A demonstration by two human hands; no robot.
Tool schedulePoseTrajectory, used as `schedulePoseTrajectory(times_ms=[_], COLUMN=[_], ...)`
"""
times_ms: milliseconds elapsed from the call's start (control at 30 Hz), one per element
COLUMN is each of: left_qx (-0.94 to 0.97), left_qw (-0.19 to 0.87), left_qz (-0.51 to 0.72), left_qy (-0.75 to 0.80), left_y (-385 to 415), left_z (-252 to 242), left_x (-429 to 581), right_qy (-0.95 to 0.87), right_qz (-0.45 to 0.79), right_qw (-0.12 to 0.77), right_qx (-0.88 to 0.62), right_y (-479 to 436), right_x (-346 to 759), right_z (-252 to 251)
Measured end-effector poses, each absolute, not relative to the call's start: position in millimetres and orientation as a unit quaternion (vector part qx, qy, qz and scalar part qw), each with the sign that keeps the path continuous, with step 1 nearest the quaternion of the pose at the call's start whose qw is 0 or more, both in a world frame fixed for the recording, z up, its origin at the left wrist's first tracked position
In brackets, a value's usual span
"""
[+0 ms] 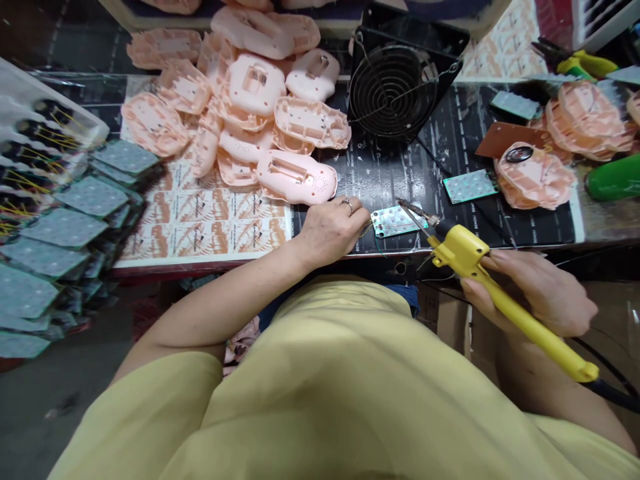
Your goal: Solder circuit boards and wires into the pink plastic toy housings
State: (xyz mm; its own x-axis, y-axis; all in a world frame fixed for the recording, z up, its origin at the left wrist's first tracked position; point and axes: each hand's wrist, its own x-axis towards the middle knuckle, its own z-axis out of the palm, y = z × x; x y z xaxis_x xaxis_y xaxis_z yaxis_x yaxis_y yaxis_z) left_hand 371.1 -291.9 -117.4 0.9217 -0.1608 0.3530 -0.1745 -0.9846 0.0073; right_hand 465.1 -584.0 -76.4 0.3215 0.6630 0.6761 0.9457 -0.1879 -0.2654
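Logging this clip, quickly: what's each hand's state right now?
Left hand: closed beside the circuit board; what it pinches, if anything, can't be told.
Right hand: closed, holding the yellow soldering tool.

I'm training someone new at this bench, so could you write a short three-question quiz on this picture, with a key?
1. Which hand holds the yellow plastic tool with the metal tip?
2. True or false: the left hand wears a silvery ring.
3. Fill in: beyond the small rectangular green-edged circuit board nearest the left hand stands a black square ____ with a round wire grille.

Key: 1. The right hand. 2. True. 3. Fan.
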Motion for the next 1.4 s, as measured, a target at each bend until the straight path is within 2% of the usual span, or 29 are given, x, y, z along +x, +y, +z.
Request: schedulePoseTrajectory(times_ms=[133, 333, 600, 1400], left_qx=[0.975, 0.98, 0.979, 0.972], left_qw=[0.032, 0.047, 0.069, 0.037], left_qz=[0.205, 0.177, 0.175, 0.207], left_qy=[-0.082, -0.084, -0.076, -0.103], left_y=[-291.9, -292.0, -292.3, -293.8], left_z=[-118.7, -120.3, -118.1, -118.7], left_x=[370.7, 371.6, 370.8, 372.2], right_qy=[-0.545, -0.583, -0.583, -0.646], right_qz=[-0.223, -0.164, -0.186, -0.137], right_qw=[0.337, 0.333, 0.371, 0.303], right_qx=[-0.735, -0.723, -0.699, -0.687], right_y=[-586.1, -583.4, -582.4, -563.7], right_x=[466.7, 463.8, 463.7, 460.0], right_z=[-77.0, -74.5, -78.9, -66.8])
